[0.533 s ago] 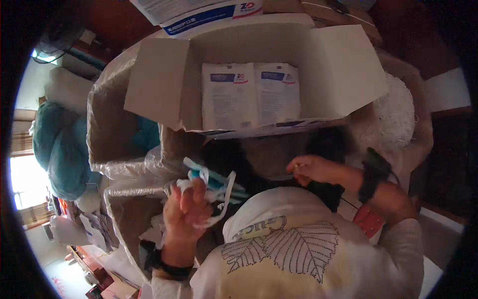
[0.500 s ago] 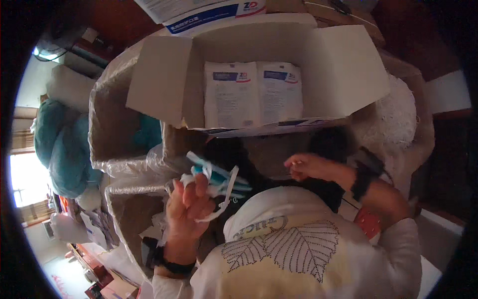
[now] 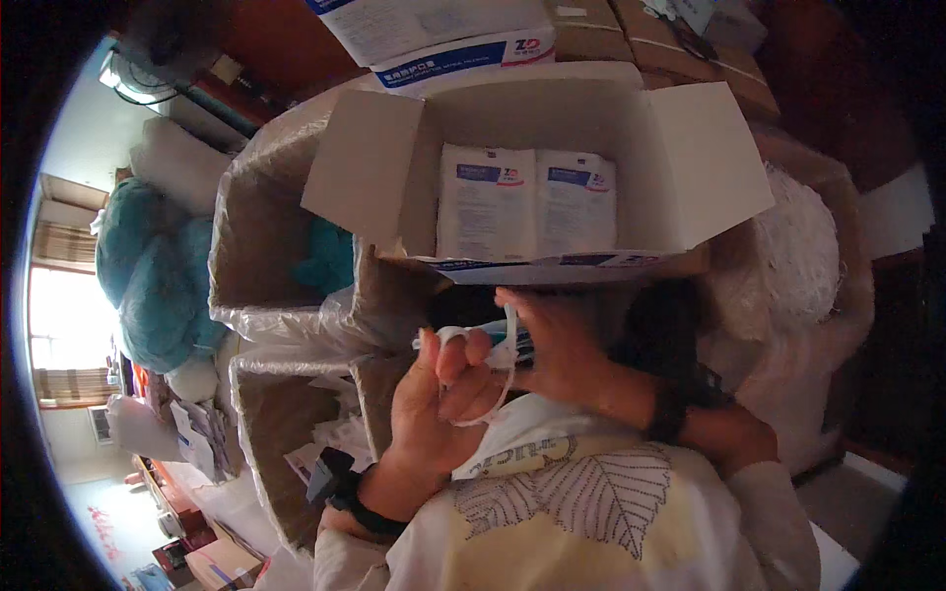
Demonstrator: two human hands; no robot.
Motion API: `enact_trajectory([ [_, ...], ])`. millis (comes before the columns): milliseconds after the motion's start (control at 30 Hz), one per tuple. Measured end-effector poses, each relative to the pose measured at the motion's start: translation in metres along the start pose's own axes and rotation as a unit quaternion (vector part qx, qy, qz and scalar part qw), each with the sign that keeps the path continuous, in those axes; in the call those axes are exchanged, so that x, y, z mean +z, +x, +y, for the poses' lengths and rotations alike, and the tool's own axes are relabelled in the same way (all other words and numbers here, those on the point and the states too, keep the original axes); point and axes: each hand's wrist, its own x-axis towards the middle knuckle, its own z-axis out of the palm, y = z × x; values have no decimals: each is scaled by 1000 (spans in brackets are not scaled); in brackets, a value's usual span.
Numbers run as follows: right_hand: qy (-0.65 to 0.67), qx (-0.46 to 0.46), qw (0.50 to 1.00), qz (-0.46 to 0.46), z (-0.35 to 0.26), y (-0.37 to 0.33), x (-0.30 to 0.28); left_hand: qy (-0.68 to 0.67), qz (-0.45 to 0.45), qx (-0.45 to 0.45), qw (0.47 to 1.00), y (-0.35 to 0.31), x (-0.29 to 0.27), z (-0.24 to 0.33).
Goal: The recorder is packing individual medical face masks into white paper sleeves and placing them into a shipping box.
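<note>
My left hand (image 3: pixel 448 394) is closed on teal face masks (image 3: pixel 522 342) with white ear loops, held in front of my chest. The fingers curl toward me, and one loop (image 3: pixel 505 389) hangs beside them. From the right, my right hand (image 3: pixel 562 350) reaches round the other side of the masks, its fingers at the loop and partly hidden. Just beyond both hands stands an open white carton (image 3: pixel 695 158). Inside it lie two stacks of white printed packets, the left packet (image 3: pixel 488 207) and the right packet (image 3: pixel 576 209) side by side.
Left of the carton is a plastic-lined box (image 3: pixel 261 227) with teal material inside; a second lined box (image 3: pixel 271 424) nearer me holds papers. Teal bundles (image 3: pixel 158 286) are piled farther left. A bag of white strands (image 3: pixel 803 246) stands right. More cartons (image 3: pixel 463 64) are behind.
My right hand has come left and now meets the masks in my left hand. The left hand has moved right within the view. The whole scene has shifted slightly right and down.
</note>
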Motion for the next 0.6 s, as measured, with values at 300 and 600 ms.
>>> enact_trajectory([
  [300, 271, 162, 924, -216, -8, -18, -1, 126, 78, 108, 983, 3, -5, 67],
  [600, 365, 158, 900, -180, -16, -23, 7, 647, 105, -90, 750, -45, -88, 84],
])
